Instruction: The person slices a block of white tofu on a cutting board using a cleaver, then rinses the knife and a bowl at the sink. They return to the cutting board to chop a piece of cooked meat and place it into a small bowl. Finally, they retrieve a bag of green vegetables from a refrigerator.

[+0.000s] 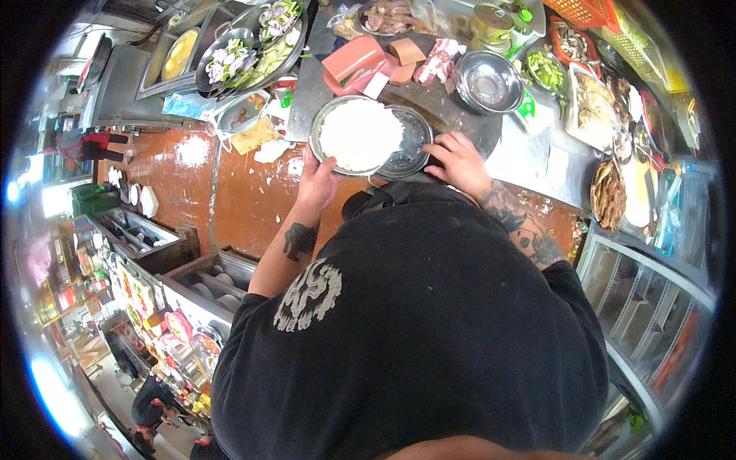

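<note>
My left hand (pixel 318 183) grips the near left rim of a round metal bowl (pixel 316 141) heaped with white food, perhaps rice, its thumb over the edge. This bowl partly covers a second, mostly bare metal bowl (pixel 405 141) on its right. At that second bowl's right rim, my right hand (pixel 458 161) has its thumb and fingers on the edge. Both bowls are at the near edge of a steel worktable (pixel 305 118). Beyond them are a pink plastic container (pixel 353 60) and pieces of raw meat (pixel 440 61).
An empty-looking metal bowl (pixel 489 81), a large can (pixel 492 26) and chopped green vegetables (pixel 545 69) stand farther right. Cut onions (pixel 230 62) fill a pan at the upper left. Steel drawers with dishes (pixel 215 279) are at the left. Another person (pixel 152 405) bends at the lower left.
</note>
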Tool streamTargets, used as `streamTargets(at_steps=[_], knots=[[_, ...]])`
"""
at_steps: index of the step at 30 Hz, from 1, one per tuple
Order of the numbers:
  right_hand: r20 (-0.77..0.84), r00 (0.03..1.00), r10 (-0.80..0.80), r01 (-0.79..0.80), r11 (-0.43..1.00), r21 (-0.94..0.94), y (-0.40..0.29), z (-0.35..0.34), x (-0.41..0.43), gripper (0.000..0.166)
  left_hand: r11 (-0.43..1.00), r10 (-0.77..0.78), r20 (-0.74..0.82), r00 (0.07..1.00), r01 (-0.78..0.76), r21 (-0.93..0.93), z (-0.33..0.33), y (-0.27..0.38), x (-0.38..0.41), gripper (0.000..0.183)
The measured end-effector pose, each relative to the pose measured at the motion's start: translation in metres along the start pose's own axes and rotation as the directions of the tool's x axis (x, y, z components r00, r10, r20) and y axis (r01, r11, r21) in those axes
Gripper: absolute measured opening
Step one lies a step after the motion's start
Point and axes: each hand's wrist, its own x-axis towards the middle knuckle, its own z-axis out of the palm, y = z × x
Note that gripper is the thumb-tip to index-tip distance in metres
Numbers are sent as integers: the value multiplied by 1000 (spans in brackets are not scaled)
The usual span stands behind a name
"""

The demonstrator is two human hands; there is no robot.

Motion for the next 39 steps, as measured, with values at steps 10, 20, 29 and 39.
streamTargets(at_steps=[10,20,29,39], knots=[[-28,982,188,-180,968,174,-1,18,2,45,991,-44,2,999,44,125,0,7,3,74],[-25,978,207,-201,968,149,-1,20,4,43,997,-14,10,1000,13,70,3,6,4,75],[-1,979,206,-204,970,135,0,19,5,42,986,20,29,999,-25,162,2,5,7,77],[-13,980,199,-195,971,141,-1,18,6,42,988,55,32,998,-59,145,7,7,9,77]])
